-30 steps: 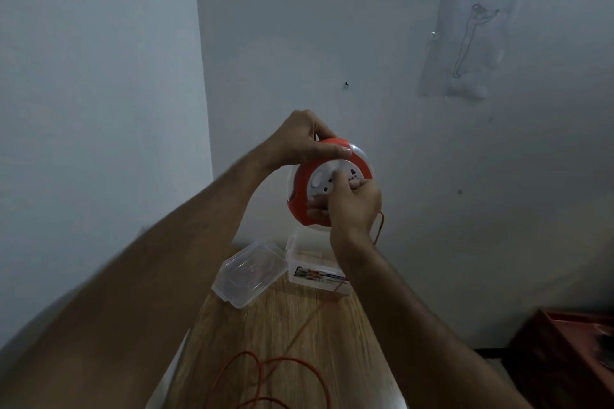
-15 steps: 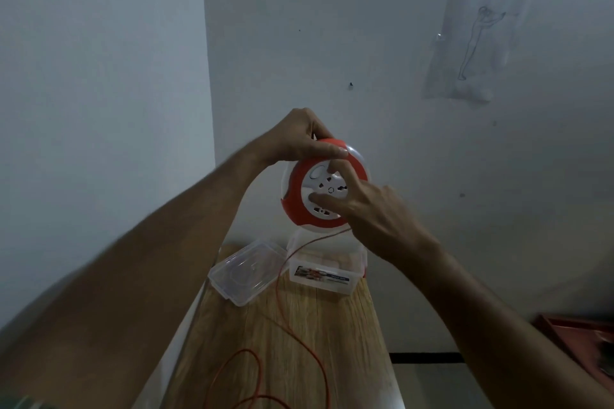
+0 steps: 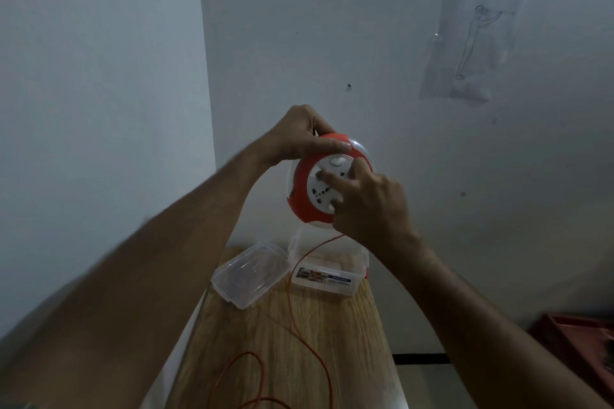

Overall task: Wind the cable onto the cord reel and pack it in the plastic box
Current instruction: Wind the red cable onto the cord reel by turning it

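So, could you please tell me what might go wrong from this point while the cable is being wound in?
1. The loose orange cable trails past the open plastic box and its lid; winding may drag them off the table.
2. Loops near the edge could snag or tangle.

Plastic box [image 3: 327,271] apparently open (cable [image 3: 300,315] crossing).

Right hand [image 3: 372,206] rotated further clockwise

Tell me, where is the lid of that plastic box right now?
The lid lies on the wooden table, at its far end near the wall, just left of the plastic box.
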